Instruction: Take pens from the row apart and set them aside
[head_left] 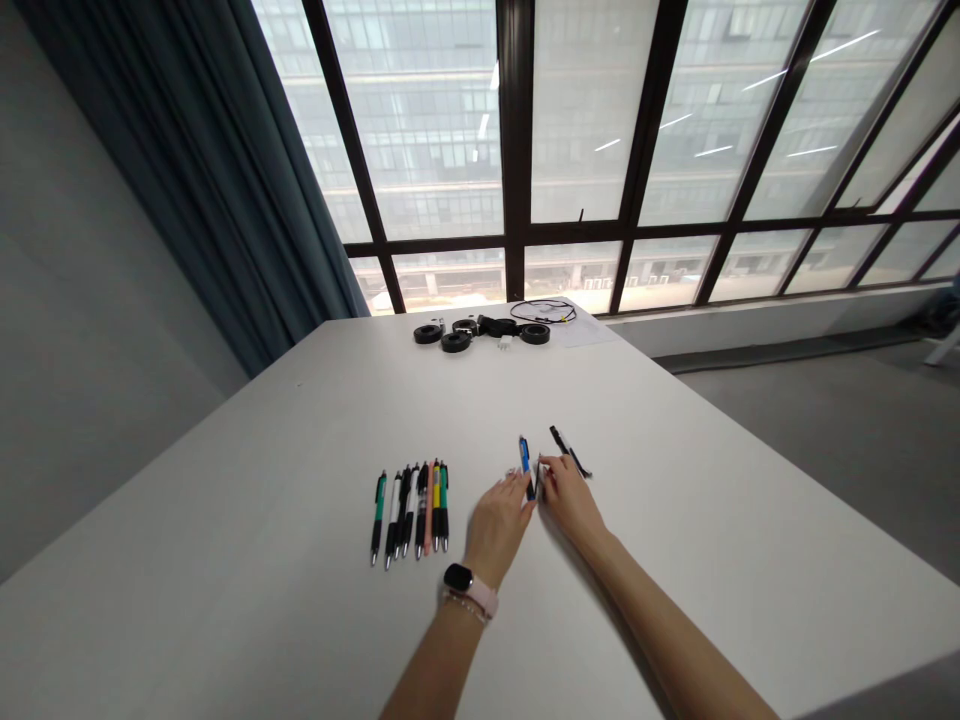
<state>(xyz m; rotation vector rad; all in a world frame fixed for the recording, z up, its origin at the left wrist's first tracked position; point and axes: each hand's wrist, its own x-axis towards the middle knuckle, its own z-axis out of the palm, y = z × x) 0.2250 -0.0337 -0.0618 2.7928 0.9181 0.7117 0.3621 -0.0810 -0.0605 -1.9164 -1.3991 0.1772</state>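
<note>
My left hand (496,525), with a watch on its wrist, rests on the table with its fingers and thumb closed around the lower part of a blue pen (525,455). Just to the right, my right hand (568,497) pinches a thin dark pen (538,470) that is mostly hidden by the fingers. Beyond my right hand lie a black-and-white pen and a dark one close together, seen as one slanted pair (568,449). Left of my hands is a row of several pens, side by side, among them a green pen (378,515) and a pink pen (429,510).
At the far end of the white table (300,430) lie several black rolls (455,342), a coiled black cable (551,311) and a sheet of paper (587,333). A blue curtain (247,180) hangs at the left, beside large windows.
</note>
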